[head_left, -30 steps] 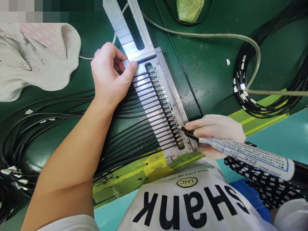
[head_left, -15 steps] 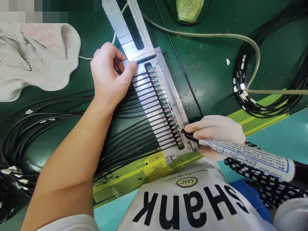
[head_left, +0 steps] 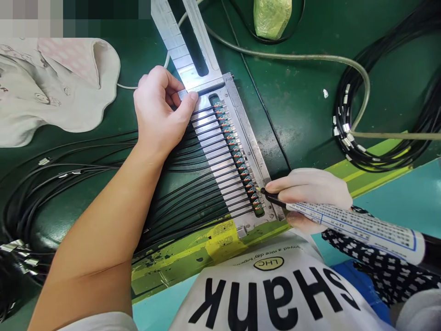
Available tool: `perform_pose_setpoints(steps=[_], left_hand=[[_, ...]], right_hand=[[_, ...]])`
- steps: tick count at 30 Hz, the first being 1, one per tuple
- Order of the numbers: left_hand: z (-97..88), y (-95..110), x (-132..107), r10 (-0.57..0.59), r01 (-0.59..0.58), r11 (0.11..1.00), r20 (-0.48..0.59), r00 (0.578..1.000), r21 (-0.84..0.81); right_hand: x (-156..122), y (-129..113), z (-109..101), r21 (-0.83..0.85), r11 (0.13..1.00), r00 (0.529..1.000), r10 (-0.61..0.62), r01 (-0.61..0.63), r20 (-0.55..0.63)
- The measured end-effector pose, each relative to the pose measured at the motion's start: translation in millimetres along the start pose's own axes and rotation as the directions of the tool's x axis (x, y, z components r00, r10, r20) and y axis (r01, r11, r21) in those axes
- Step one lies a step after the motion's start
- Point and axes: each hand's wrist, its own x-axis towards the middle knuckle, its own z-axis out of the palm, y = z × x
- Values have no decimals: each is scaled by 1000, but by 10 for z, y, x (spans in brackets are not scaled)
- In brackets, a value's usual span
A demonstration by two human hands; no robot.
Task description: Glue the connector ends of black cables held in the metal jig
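Note:
My left hand [head_left: 161, 105], bare, pinches the left edge of a metal fixture [head_left: 220, 172] near its hinge-like joint, thumb on top. A row of black cables [head_left: 210, 151] lies across the fixture, their ends with small connectors [head_left: 238, 161] and orange wires over a long slot. In my gloved right hand [head_left: 313, 188] is a thick pen [head_left: 358, 225] with a white, densely printed label and a black neck. Its pale tip meets or hovers just over the connectors near the slot's lower end; contact cannot be made out.
A coil of black cables [head_left: 344, 110] with silvery tags lies at the right. More bundled cables [head_left: 24, 216] spread on the left. A pale cloth [head_left: 76, 87] rests at upper left, a yellow-green wrapped lump [head_left: 272, 18] at the top. A grey hose [head_left: 292, 56] crosses the green table [head_left: 303, 105].
The view has shifted slightly, so the table and fixture sit a little lower. Both hands keep their holds, and the pen tip stays by the same connectors.

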Motion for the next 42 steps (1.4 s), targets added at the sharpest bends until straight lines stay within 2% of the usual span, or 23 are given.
perform_pose_setpoints(steps=[5,12,16,22,29,34,39,42], left_hand=[[-93,145,9,-99,101,995,121,988,-12],[-113,175,5,-137,144,988,118,983,-51],[-87,123,3,-97,99,995,106,990,-13],[-5,-2,2,45,-45,999,-5,999,22],[16,-74,0,65,-65,997,0,998,29],[20,-75,4,70,-70,997,-6,998,21],[32,-104,1,62,-62,998,0,998,31],[35,-109,4,55,-56,998,6,998,20]], right_hand=[[4,-6,-10,-6,1000,1000,21,-20,13],[23,-15,-7,-17,998,998,57,-57,32],[32,-26,-7,22,998,999,53,-53,4],[15,-26,-10,5,1000,999,31,-31,24],[45,-20,5,43,998,999,35,-35,5],[39,-35,-25,-21,999,999,25,-24,38],[-57,-70,-46,14,1000,999,-21,22,-42],[-121,-70,-32,18,999,998,-40,40,-40]])
